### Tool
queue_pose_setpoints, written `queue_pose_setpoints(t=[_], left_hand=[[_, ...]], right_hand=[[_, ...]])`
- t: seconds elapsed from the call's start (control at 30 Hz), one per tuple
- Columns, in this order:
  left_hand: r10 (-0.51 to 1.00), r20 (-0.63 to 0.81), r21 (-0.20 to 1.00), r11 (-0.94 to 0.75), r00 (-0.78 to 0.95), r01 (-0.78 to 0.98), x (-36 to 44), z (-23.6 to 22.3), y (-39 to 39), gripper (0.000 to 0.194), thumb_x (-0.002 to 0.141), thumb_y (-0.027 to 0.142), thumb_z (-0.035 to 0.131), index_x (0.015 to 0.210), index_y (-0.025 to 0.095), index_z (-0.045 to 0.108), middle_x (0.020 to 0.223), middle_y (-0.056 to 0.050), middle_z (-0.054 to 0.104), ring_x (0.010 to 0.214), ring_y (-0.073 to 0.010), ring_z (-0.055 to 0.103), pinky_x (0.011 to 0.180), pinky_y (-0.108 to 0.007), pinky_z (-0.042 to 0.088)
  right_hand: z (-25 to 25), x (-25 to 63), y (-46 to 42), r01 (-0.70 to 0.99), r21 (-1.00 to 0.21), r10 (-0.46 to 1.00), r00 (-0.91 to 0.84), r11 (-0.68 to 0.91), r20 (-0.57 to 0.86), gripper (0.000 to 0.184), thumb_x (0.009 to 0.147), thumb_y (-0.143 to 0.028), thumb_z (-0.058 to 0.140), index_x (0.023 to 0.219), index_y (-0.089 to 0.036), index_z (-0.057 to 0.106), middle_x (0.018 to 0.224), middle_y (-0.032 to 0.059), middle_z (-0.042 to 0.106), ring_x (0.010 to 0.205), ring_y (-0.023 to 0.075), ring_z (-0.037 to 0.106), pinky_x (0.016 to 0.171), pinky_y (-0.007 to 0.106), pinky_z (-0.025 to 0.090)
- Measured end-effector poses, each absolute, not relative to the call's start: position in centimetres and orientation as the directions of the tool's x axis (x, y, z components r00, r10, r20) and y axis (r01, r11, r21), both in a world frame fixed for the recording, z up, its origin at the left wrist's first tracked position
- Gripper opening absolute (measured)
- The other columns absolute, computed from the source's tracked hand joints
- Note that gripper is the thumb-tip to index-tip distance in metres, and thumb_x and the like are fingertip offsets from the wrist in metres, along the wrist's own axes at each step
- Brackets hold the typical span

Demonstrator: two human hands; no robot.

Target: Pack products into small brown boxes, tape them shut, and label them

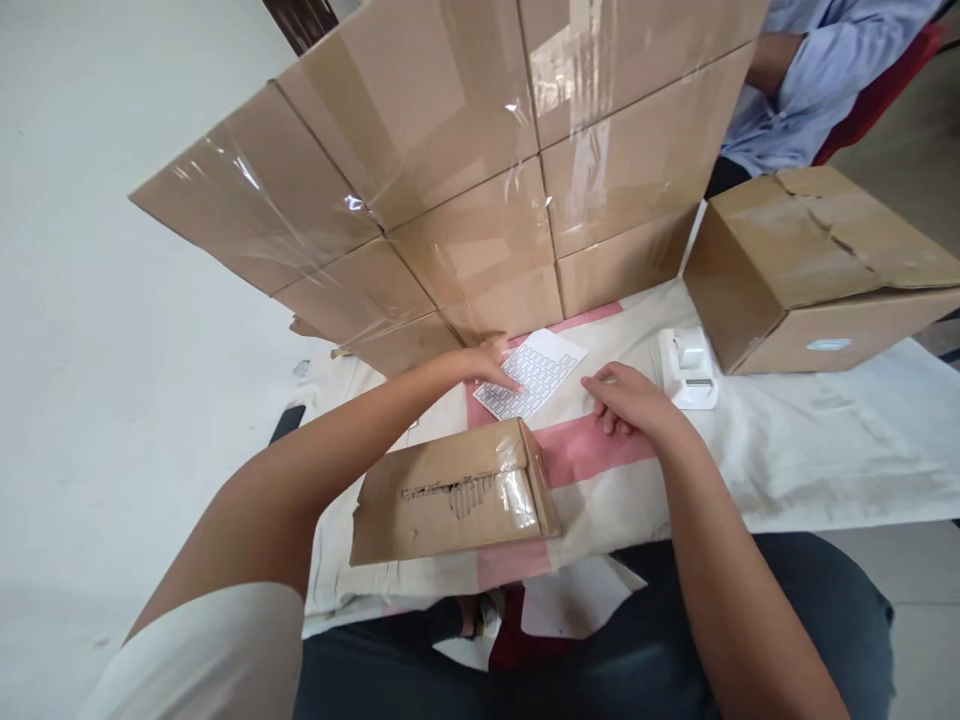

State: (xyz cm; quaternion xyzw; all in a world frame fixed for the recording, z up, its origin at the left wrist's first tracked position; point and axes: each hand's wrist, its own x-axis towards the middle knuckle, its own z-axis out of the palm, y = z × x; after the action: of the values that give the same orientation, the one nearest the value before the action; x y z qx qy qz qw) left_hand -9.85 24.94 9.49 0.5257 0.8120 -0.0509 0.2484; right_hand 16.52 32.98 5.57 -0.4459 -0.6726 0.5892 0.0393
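Observation:
A white sheet of small labels [534,372] lies on a white and pink cloth [787,440]. My left hand [489,366] rests its fingertips on the sheet's left edge, fingers stretched out. My right hand [626,400] lies just right of the sheet, fingers curled down against the cloth; whether anything is pinched in them is hidden. A small torn cardboard box [450,495] sits close in front of me, below both hands.
A wall of taped cardboard boxes [465,180] stands right behind the sheet. Another cardboard box [817,270] sits at the right, with a white tape dispenser [688,368] beside it. A person in a light blue shirt [817,70] sits behind. A dark phone [287,422] lies left.

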Motion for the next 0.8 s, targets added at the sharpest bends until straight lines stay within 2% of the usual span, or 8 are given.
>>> queue_pose_setpoints(t=[0.07,0.13,0.2,0.33,0.47,0.6,0.7,0.8], left_hand=[[0.803,-0.490,0.158,0.465,-0.340,0.871,-9.4,7.9,25.7,0.139,0.042,0.064,0.090,0.156,0.017,0.027,0.157,-0.026,0.040,0.133,-0.0383,0.053,0.100,-0.040,0.050],[0.792,-0.502,0.152,0.476,-0.347,0.866,-9.5,7.0,25.9,0.137,0.040,0.061,0.092,0.155,0.018,0.030,0.153,-0.024,0.046,0.131,-0.0374,0.055,0.100,-0.040,0.050],[0.799,-0.495,0.162,0.470,-0.340,0.868,-9.7,6.8,25.6,0.116,0.046,0.058,0.092,0.145,0.020,0.045,0.142,-0.018,0.058,0.124,-0.0329,0.060,0.097,-0.039,0.051],[0.843,-0.448,0.217,0.425,-0.297,0.879,-9.7,8.3,24.9,0.042,0.078,0.051,0.076,0.098,0.015,0.066,0.096,-0.005,0.069,0.087,-0.0192,0.065,0.081,-0.036,0.053],[0.938,-0.269,0.359,0.308,-0.218,0.881,-8.4,11.8,23.3,0.027,0.086,0.040,0.066,0.075,0.017,0.058,0.075,0.002,0.056,0.070,-0.0122,0.053,0.068,-0.027,0.044],[0.983,-0.047,0.465,0.181,-0.179,0.867,-6.7,15.6,20.2,0.028,0.086,0.041,0.065,0.074,0.018,0.056,0.078,0.002,0.052,0.071,-0.0117,0.048,0.068,-0.027,0.040],[0.977,0.062,0.487,0.151,-0.206,0.860,-5.6,17.6,17.9,0.023,0.088,0.042,0.065,0.085,0.019,0.064,0.085,0.000,0.053,0.075,-0.0125,0.050,0.070,-0.028,0.041],[0.892,0.388,0.349,0.091,-0.232,0.933,-4.1,19.0,16.5,0.037,0.089,0.039,0.069,0.121,0.022,0.061,0.098,-0.003,0.055,0.084,-0.0148,0.052,0.074,-0.029,0.043]], right_hand=[[5.3,16.6,33.0,0.544,-0.837,0.643,-0.619,-0.064,-0.452,0.026,0.091,-0.046,0.060,0.098,-0.022,0.051,0.055,-0.0004,0.065,0.038,0.0156,0.056,0.040,0.025,0.037],[4.8,16.7,33.0,0.527,-0.849,0.639,-0.639,-0.042,-0.428,0.026,0.092,-0.046,0.058,0.100,-0.022,0.053,0.055,-0.0006,0.065,0.039,0.0160,0.056,0.040,0.025,0.037],[4.3,16.7,33.0,0.519,-0.855,0.652,-0.647,-0.005,-0.396,0.028,0.092,-0.047,0.056,0.104,-0.021,0.054,0.057,0.0001,0.066,0.044,0.0177,0.060,0.043,0.026,0.039],[3.8,16.4,32.8,0.567,-0.804,0.744,-0.612,0.177,-0.268,0.034,0.090,-0.049,0.059,0.109,-0.020,0.060,0.073,0.0058,0.071,0.064,0.0235,0.068,0.053,0.030,0.042],[4.3,16.7,32.6,0.473,-0.862,0.821,-0.555,0.184,-0.129,0.039,0.086,-0.050,0.064,0.110,-0.019,0.064,0.104,0.0118,0.073,0.085,0.0251,0.068,0.065,0.032,0.046],[5.9,17.2,32.1,0.107,-0.994,0.836,-0.547,0.020,-0.042,0.050,0.084,-0.053,0.067,0.122,-0.020,0.062,0.120,0.0107,0.067,0.070,0.0153,0.060,0.058,0.028,0.044],[7.6,17.4,31.1,-0.167,-0.985,0.801,-0.595,-0.045,0.064,0.039,0.084,-0.053,0.068,0.104,-0.019,0.067,0.085,0.0027,0.066,0.056,0.0108,0.045,0.051,0.026,0.035],[9.2,17.2,29.8,-0.235,-0.972,0.823,-0.549,0.017,0.147,0.034,0.085,-0.052,0.068,0.085,-0.018,0.065,0.062,-0.0029,0.049,0.054,0.0113,0.040,0.051,0.026,0.032]])
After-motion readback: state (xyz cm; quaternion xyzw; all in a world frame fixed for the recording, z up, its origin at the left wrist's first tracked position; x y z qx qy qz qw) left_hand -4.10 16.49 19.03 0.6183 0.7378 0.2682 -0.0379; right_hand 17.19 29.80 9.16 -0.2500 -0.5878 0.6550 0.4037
